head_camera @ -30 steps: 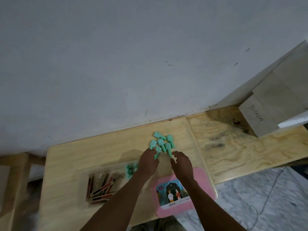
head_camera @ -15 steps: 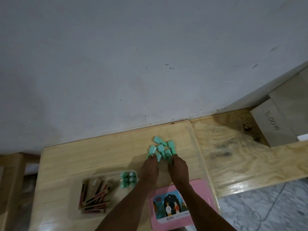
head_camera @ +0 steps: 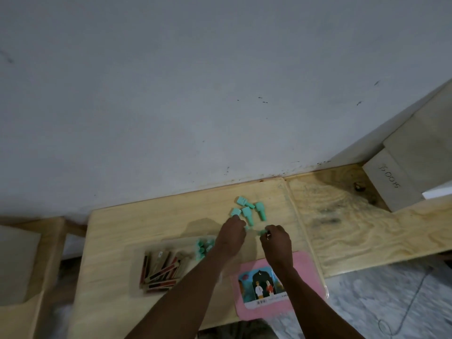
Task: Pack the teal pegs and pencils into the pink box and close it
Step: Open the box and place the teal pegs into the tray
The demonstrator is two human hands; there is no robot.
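Several teal pegs [head_camera: 247,211] lie loose on the wooden table [head_camera: 146,223] near the wall. My left hand [head_camera: 231,237] reaches to the near edge of the pile, its fingertips touching a peg. My right hand [head_camera: 276,244] sits just right of it and pinches a teal peg [head_camera: 263,231]. A clear tray [head_camera: 168,263] at the left holds dark pencils [head_camera: 160,270] and, at its right end, upright teal pegs [head_camera: 203,248]. The pink lid [head_camera: 276,285], with a picture of two figures, lies flat under my right forearm.
The table butts against a grey wall. A second plywood surface [head_camera: 354,231] adjoins on the right, carrying a pale wooden block [head_camera: 391,184] with handwriting. A wooden piece [head_camera: 22,263] stands at far left. Marbled floor [head_camera: 367,302] shows below right.
Both hands have drawn back a little from the pile. My right hand has lifted a peg out of it. The camera has shifted slightly.
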